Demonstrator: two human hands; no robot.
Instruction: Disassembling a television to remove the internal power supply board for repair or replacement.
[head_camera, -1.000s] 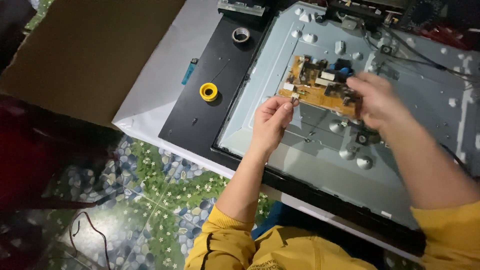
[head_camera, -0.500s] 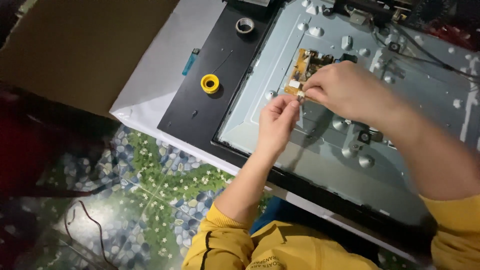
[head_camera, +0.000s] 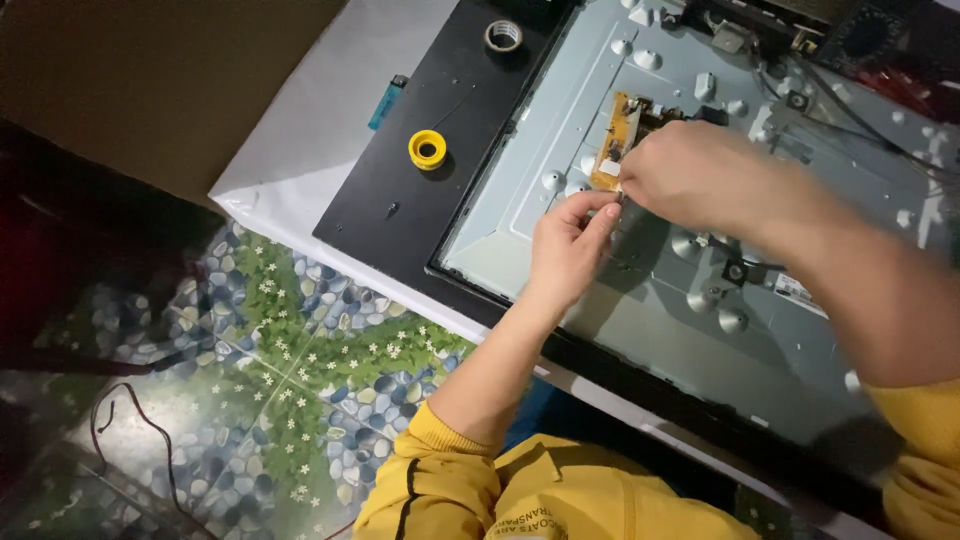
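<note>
The right hand (head_camera: 690, 175) hides most of the circuit board (head_camera: 618, 140) (whatever its fingertips pinch is unreadable).

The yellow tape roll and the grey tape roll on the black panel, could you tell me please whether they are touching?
Apart. The head view shows the yellow tape roll lying well below the grey tape roll, with bare black panel between them.

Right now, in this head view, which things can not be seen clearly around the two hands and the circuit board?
- What the fingers pinch: where the left hand and right hand meet, the item is too small to tell.
- Circuit board: the right hand covers most of it.
- Metal back panel: its far right part is cut off by the picture edge.
- Right hand: blurred by motion.
</note>
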